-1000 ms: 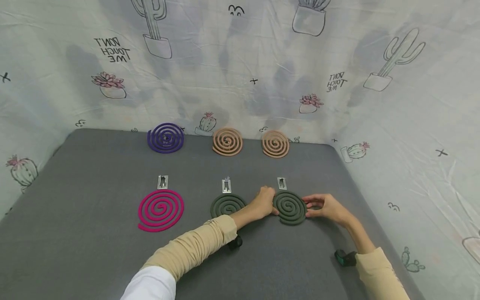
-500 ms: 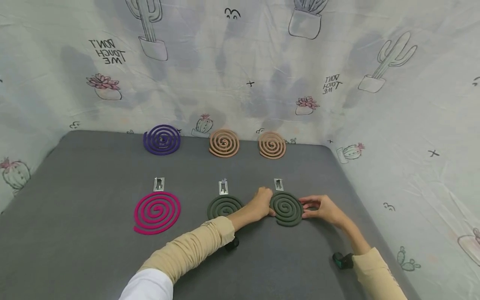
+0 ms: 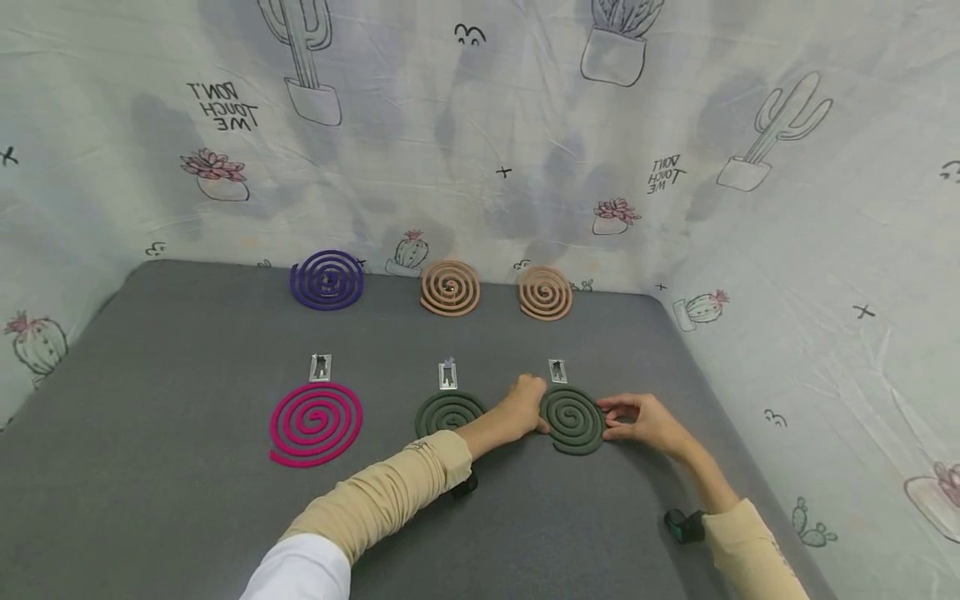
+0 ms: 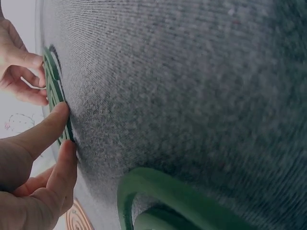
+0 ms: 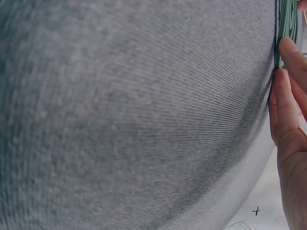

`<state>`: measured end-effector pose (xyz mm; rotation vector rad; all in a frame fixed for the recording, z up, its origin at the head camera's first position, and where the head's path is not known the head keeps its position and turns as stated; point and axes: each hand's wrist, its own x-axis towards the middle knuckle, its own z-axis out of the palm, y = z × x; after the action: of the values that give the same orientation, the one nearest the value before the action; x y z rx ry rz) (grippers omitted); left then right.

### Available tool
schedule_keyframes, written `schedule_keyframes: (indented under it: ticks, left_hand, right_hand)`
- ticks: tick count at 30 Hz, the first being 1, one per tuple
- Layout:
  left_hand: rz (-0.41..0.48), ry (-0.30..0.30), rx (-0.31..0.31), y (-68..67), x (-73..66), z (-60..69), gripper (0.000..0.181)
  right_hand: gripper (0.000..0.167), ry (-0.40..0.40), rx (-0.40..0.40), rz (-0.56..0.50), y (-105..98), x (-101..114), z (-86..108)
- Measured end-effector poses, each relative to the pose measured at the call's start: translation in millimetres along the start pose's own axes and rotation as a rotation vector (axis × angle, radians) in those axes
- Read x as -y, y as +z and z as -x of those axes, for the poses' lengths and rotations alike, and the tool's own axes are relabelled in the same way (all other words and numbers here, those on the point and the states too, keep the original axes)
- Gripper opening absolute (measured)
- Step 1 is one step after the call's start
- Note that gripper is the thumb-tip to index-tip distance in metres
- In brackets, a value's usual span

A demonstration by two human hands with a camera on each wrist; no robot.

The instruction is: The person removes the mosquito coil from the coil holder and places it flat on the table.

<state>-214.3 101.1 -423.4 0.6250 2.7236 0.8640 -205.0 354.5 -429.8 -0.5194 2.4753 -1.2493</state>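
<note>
The right-hand dark green spiral coil [image 3: 572, 421] lies low on or just over the grey cloth, between both hands. My left hand [image 3: 517, 410] holds its left rim, thumb nearer me. At the opposite rim, my right hand [image 3: 647, 423] holds it with thumb and fingertips. In the left wrist view the coil [image 4: 53, 91] is seen edge-on, the left thumb and finger [image 4: 69, 151] at its rim. The right wrist view shows the right hand [image 5: 290, 129] at the coil's edge [image 5: 287, 24]. Whether the fingertips reach underneath cannot be told.
A second green coil [image 3: 450, 408] is partly behind my left forearm, with a pink coil [image 3: 315, 423] farther left. Small metal stands [image 3: 320, 367] lie above the near coils. A purple coil [image 3: 327, 280] and two tan coils [image 3: 450, 288] line the back edge by the patterned cloth.
The head view has shifted slightly. Both hands keep the same hold on the green coil, and nothing else has visibly moved.
</note>
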Motion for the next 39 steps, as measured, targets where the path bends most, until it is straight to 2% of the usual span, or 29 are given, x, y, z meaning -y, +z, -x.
schedule_keyframes:
  ticks: [3, 4, 8, 10, 11, 19, 25, 28, 31, 33, 36, 38, 39]
  left_hand:
    - [0.03, 0.0, 0.018, 0.5, 4.1, -4.1, 0.039]
    - [0.06, 0.046, 0.011, 13.3, 18.3, -16.3, 0.044]
    - [0.142, 0.039, 0.038, 13.9, 23.2, -20.9, 0.054]
    - [0.17, 0.041, 0.031, 14.3, 23.8, -21.0, 0.051]
    - [0.164, -0.007, 0.042, 1.8, 11.2, -10.1, 0.05]
    - [0.234, -0.051, 0.041, 2.5, 12.9, -12.1, 0.045]
    - [0.271, -0.043, 0.029, 1.4, 16.5, -12.3, 0.04]
    - [0.318, -0.017, -0.018, -1.8, 19.1, -12.0, 0.036]
    - [0.459, 0.027, -0.085, -7.3, 22.6, -13.7, 0.033]
    - [0.611, 0.056, -0.118, -11.3, 25.8, -16.0, 0.033]
    - [0.843, 0.062, -0.179, -17.8, 30.7, -21.5, 0.033]
    - [0.945, 0.055, -0.236, -22.3, 34.1, -25.7, 0.033]
    - [0.967, 0.051, -0.273, -24.7, 35.6, -27.9, 0.033]
  right_hand:
    - [0.047, -0.017, -0.002, -0.003, 0.7, -3.4, 0.9]
    - [0.047, -0.021, -0.003, -0.007, 0.8, -4.3, 1.4]
    - [0.046, -0.014, -0.016, -0.036, 1.7, -7.7, 2.7]
    - [0.046, -0.003, -0.027, -0.057, 2.4, -8.7, 3.5]
    - [0.046, -0.002, -0.034, -0.065, 3.0, -9.3, 3.8]
    - [0.047, -0.038, -0.058, -0.129, 6.7, -11.2, 6.6]
    - [0.048, -0.018, -0.057, -0.18, 4.7, -20.5, 8.3]
    - [0.049, 0.008, -0.05, -0.235, 2.5, -25.4, 8.9]
    - [0.049, 0.019, -0.04, -0.29, 0.6, -28.7, 9.0]
    - [0.048, 0.011, -0.042, -0.315, -0.6, -29.7, 9.0]
    - [0.047, -0.011, -0.062, -0.334, -2.6, -29.1, 8.6]
    - [0.047, -0.017, -0.085, -0.34, -4.4, -27.8, 7.4]
    - [0.048, -0.018, -0.098, -0.346, -5.4, -26.8, 6.6]
